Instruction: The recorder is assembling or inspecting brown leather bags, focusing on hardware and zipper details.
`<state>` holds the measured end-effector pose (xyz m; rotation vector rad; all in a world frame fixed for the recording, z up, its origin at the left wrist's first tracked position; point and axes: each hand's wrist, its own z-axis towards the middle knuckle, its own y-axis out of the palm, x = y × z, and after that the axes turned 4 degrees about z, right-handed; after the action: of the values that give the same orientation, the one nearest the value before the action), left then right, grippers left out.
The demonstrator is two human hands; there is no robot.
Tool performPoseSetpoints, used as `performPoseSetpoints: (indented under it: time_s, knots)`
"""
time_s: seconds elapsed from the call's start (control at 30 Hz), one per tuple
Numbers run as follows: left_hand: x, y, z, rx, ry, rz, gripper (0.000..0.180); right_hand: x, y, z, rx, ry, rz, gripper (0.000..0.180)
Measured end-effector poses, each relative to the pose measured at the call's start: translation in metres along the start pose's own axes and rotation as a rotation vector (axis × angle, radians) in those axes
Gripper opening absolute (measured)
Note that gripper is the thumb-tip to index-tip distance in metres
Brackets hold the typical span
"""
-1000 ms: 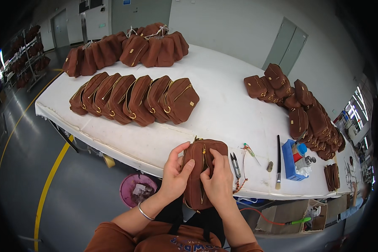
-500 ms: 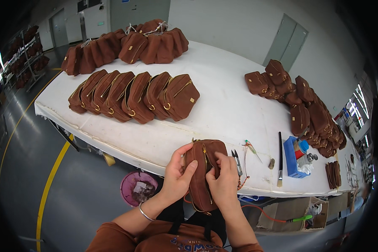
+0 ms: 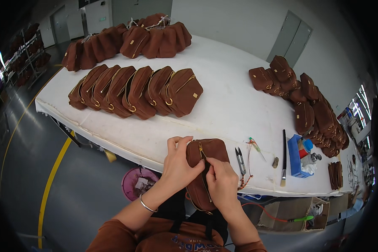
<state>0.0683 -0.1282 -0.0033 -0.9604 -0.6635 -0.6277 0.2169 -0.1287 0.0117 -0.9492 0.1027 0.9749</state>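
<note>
A white-covered surface [image 3: 227,101] fills much of a grey-floored room, with rows of brown bags [image 3: 138,92] standing on it. At its near edge, held upright before the person, is a boxy brown pouch [image 3: 197,191], matte and round-cornered, a gold-toned zip [image 3: 201,149] running lengthwise down its front. The left hand [image 3: 178,166] has its fingers clamped on the left side; the right hand's [image 3: 223,182] fingers pinch beside the zip.

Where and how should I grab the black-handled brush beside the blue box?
I'd pinch the slim black handle near its middle, from above and left: it lies flat, the bristles are at the near end, and the blue box sits close on its right.
</note>
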Motion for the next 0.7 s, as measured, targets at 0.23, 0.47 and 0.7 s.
performPoseSetpoints:
  time_s: [0.23,0.47,0.7]
  knots:
    - [-0.013,0.015,0.006,0.073,0.116,-0.022,0.047,0.002,-0.001,-0.008,-0.061,0.016,0.049,0.026]
    - [-0.014,0.021,0.006,0.016,0.18,-0.109,0.023,0.012,-0.008,-0.003,0.1,-0.048,0.102,0.024]
    - [-0.021,0.013,0.011,-0.209,0.171,-0.325,0.015,0.021,-0.004,0.014,0.223,-0.118,0.111,0.02]
